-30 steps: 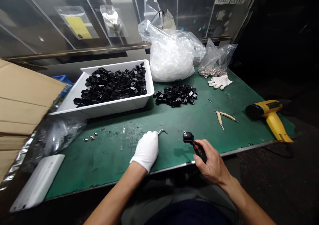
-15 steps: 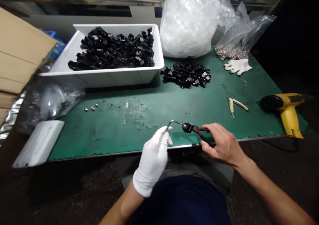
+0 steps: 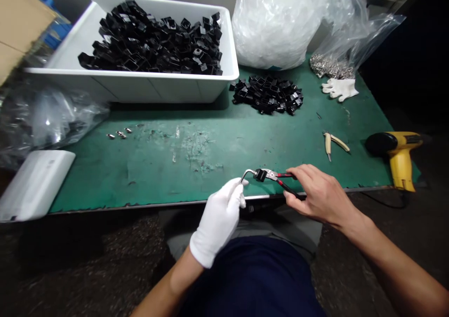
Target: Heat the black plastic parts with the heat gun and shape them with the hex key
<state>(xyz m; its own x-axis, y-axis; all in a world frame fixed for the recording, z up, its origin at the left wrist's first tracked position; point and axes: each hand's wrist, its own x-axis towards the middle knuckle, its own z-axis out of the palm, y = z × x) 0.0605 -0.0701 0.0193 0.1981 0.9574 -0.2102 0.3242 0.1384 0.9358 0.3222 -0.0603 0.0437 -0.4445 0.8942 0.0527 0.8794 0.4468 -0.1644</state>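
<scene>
My left hand, in a white fabric glove, is shut on a thin bent metal hook. The hook's tip reaches a small black plastic piece. That piece is clamped in the jaws of red-and-black handled pliers, which my bare right hand grips by the handles. Both hands are just above the front edge of a green work mat. My fingers hide part of the pliers' handles.
A white tray of black plastic pieces stands at the back, with a loose pile of them beside it. Also present are a clear plastic bag, a white glove, beige-handled nippers and a yellow heat gun.
My left hand has lifted the hook off the mat and brought it to the black piece. My right hand has moved the pliers left, and the view has tilted down.
</scene>
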